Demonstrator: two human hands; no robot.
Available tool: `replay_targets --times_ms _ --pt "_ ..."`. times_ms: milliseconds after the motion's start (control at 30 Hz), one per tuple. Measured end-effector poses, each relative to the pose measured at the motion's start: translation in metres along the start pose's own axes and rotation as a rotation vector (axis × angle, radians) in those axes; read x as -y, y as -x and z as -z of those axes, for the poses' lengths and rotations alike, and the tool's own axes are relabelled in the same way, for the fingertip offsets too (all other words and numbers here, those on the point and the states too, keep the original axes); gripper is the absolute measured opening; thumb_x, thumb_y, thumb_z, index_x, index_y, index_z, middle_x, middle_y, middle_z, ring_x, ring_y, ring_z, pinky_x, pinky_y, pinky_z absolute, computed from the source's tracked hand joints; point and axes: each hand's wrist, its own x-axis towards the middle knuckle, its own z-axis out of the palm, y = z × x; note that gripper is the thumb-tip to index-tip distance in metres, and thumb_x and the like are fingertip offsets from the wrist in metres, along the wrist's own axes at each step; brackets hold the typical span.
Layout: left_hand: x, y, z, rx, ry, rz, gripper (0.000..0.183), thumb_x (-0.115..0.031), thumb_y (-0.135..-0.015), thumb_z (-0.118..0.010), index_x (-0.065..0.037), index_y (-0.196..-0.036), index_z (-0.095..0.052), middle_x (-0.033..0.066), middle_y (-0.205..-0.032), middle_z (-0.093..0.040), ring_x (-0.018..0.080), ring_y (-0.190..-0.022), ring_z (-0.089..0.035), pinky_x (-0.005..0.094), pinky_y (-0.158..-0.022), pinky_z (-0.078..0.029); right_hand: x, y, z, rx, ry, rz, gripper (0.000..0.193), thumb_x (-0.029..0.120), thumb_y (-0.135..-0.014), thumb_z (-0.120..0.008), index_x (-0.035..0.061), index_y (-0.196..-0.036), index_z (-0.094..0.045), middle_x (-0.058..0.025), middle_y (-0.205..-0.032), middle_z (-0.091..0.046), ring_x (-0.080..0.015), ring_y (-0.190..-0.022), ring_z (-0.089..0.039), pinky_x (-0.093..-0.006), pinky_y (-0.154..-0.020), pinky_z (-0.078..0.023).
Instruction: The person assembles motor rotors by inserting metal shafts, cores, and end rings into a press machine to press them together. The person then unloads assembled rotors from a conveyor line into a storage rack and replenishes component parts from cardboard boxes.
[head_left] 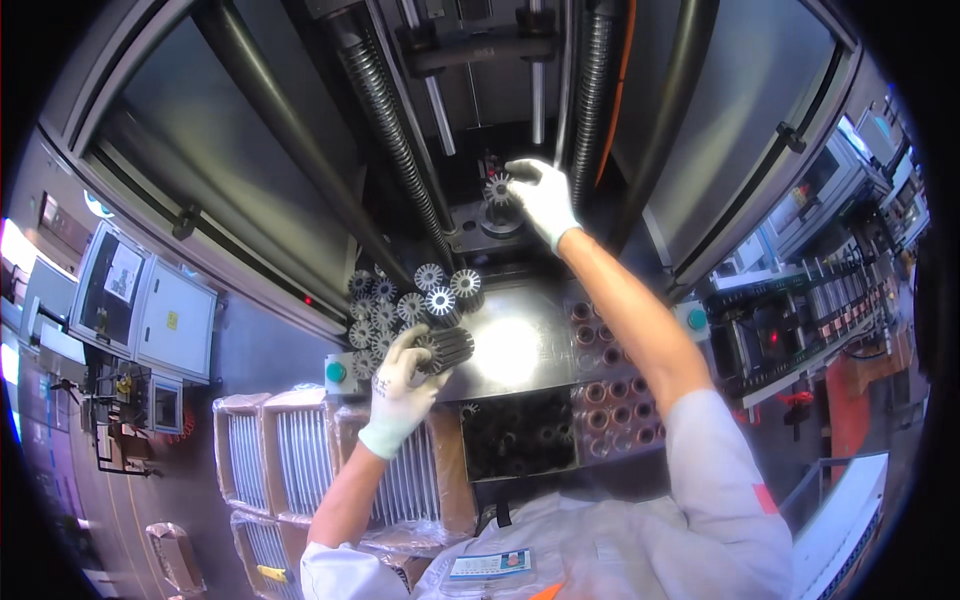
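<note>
In a white glove, my left hand (405, 385) grips a slotted metal core (456, 346) tipped on its side, beside a group of similar cores. My gloved right hand (545, 200) reaches into the press. Its thumb and forefinger are apart at the right edge of another toothed core (498, 189), which stands upright on the round press fixture (502, 222). The thumb seems to touch that core's rim. Several upright slotted cores (384, 315) stand close together at the left of the metal worktable (520, 310).
Press columns (290, 130) and ribbed hoses (395, 130) flank the fixture. Green buttons (336, 372) sit at both front corners. Copper-coloured rings (600, 418) and a dark tray (515, 450) lie nearer me. Plastic-wrapped boxes of metal rods (305, 450) stand at left.
</note>
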Motion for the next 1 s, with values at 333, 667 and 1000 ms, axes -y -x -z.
replay_targets --times_ms 333,667,1000 --pt "0.001 -0.053 -0.011 -0.049 0.026 -0.025 0.034 0.002 -0.07 -0.083 0.0 -0.092 -0.057 0.0169 -0.133 -0.059 0.0228 -0.107 -0.065 0.0323 -0.087 -0.056 -0.001 -0.025 0.004 0.273 0.626 0.16 0.035 0.0 -0.081 -0.063 0.0049 -0.115 -0.07 -0.0124 -0.12 -0.066 -0.0258 -0.106 -0.066 -0.0346 -0.091 -0.054" --pt "-0.011 -0.17 -0.045 -0.217 -0.076 -0.144 0.031 -0.004 -0.071 -0.082 -0.001 -0.094 -0.061 0.0177 -0.124 -0.063 0.0273 -0.105 -0.066 0.0351 -0.089 -0.053 -0.024 0.126 0.043 0.437 0.526 0.428 0.026 0.017 -0.088 -0.061 0.0096 -0.112 -0.063 -0.0143 -0.106 -0.058 -0.0334 -0.097 -0.061 -0.0425 -0.085 -0.051" --pt "-0.007 -0.265 -0.044 0.203 -0.173 -0.207 0.032 -0.005 -0.074 -0.08 0.0 -0.095 -0.057 0.0119 -0.092 -0.061 0.0219 -0.085 -0.06 0.0341 -0.08 -0.05 -0.037 0.257 0.059 1.15 0.777 0.063 0.035 0.03 -0.093 -0.059 0.0126 -0.123 -0.062 -0.0145 -0.124 -0.06 -0.0342 -0.1 -0.065 -0.0447 -0.087 -0.054"
